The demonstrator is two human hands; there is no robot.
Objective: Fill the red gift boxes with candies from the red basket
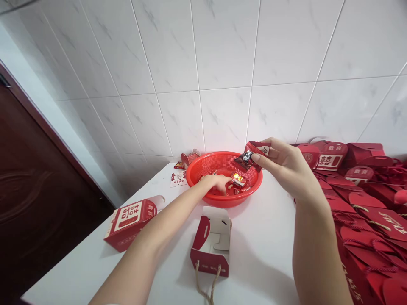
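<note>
My right hand (288, 171) is closed on red and dark wrapped candies (251, 154), pinched between thumb and fingers above the right rim of a red plastic basket (229, 202). My left hand (220, 183) reaches down inside that basket, its visible fingers apart and the tips partly hidden among the candies. Close to those fingers lies a shiny red and gold wrapped candy (238, 180). In front of the basket stands an open red gift box (211, 250), white inside, with its twine handle hanging toward me.
A closed red gift box (130, 222) stands on the left of the white table (257, 254). Many red boxes (365, 203) are heaped on the right. A printed card (178, 178) lies left of the basket. The tiled wall (222, 114) rises behind.
</note>
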